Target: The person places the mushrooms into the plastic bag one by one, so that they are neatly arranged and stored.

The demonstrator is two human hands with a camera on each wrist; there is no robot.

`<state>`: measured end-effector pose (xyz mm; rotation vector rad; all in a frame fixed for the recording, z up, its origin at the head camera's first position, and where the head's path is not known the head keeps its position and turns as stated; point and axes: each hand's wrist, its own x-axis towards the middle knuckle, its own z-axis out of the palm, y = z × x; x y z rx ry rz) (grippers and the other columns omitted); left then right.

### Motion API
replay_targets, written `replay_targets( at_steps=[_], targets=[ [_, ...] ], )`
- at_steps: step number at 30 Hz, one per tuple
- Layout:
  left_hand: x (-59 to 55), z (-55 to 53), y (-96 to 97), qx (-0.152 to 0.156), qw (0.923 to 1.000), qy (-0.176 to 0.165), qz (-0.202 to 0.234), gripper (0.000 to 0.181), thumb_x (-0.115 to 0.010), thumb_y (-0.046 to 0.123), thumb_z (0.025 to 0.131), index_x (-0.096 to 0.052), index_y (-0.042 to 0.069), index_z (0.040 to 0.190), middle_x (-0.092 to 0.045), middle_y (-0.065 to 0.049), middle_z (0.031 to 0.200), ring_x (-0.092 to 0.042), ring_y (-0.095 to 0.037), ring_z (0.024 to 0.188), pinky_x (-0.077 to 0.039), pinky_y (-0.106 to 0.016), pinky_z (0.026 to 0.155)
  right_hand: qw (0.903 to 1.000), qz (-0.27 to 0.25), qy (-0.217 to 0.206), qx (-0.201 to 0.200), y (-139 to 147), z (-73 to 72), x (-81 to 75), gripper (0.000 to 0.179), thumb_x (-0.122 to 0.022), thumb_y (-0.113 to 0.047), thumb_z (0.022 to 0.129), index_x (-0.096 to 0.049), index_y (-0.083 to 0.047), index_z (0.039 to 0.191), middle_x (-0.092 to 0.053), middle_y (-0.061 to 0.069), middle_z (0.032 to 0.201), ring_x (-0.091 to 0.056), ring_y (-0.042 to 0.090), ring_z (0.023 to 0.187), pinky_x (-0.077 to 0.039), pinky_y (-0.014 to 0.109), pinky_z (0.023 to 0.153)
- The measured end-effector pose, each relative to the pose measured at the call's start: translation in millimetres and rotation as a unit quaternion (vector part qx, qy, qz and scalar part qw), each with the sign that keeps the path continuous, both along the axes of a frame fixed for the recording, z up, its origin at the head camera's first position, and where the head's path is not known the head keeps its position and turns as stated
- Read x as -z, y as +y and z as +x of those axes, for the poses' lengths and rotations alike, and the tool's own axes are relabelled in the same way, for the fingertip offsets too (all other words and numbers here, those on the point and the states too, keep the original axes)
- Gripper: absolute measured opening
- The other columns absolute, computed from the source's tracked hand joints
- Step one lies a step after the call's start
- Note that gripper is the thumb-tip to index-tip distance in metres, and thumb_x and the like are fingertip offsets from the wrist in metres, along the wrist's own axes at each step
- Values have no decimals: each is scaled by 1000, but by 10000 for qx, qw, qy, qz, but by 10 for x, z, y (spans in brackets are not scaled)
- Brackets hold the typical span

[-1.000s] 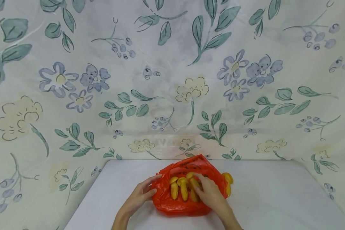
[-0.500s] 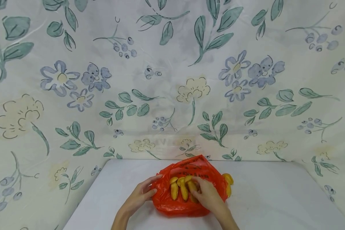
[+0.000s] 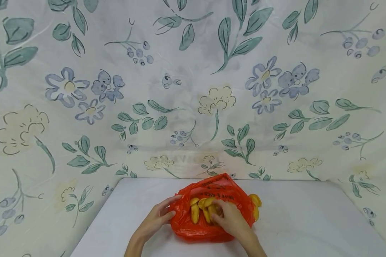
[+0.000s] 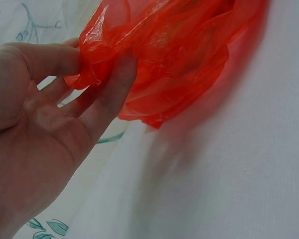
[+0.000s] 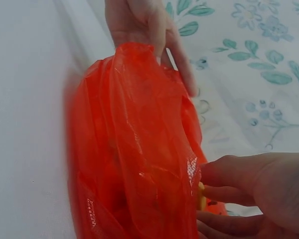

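Observation:
A red plastic bag (image 3: 199, 233) with dark print lies with its mouth open on the white table. Inside, yellow mushrooms (image 3: 195, 214) lie side by side, caps toward the back. My left hand (image 3: 157, 217) holds the bag's left edge; in the left wrist view, thumb and fingers of the left hand (image 4: 45, 114) pinch the film. Reaching in from the right, my right hand (image 3: 233, 217) pinches a yellow mushroom (image 3: 209, 203) that overlaps its neighbour. The right wrist view shows the right hand (image 5: 274, 189) at the bag's mouth, the mushroom mostly hidden.
Another yellow mushroom (image 3: 255, 207) shows at the bag's right edge, partly covered by it. The white table (image 3: 308, 221) stretches out on both sides. Behind it hangs a floral-patterned cloth (image 3: 186, 107), which also covers the sides.
My right hand has moved a little left with its mushroom, bringing it against the middle one and partly over it. The left hand stays on the bag's edge.

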<state>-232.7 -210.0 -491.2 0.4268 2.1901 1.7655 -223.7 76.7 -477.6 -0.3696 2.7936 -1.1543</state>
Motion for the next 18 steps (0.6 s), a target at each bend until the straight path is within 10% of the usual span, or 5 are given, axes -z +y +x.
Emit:
replay_targets(
  at_steps=[18],
  targets=[
    [17, -9, -17, -7, 10000, 1, 29, 54, -59, 21, 98, -42, 22, 149, -31, -15, 159, -46, -36, 136, -58, -35, 91, 9999, -62, 145, -3, 61, 19, -85, 45, -73, -25, 88, -60, -9, 129, -60, 0, 90, -51, 13, 75, -47, 21, 60]
  ],
)
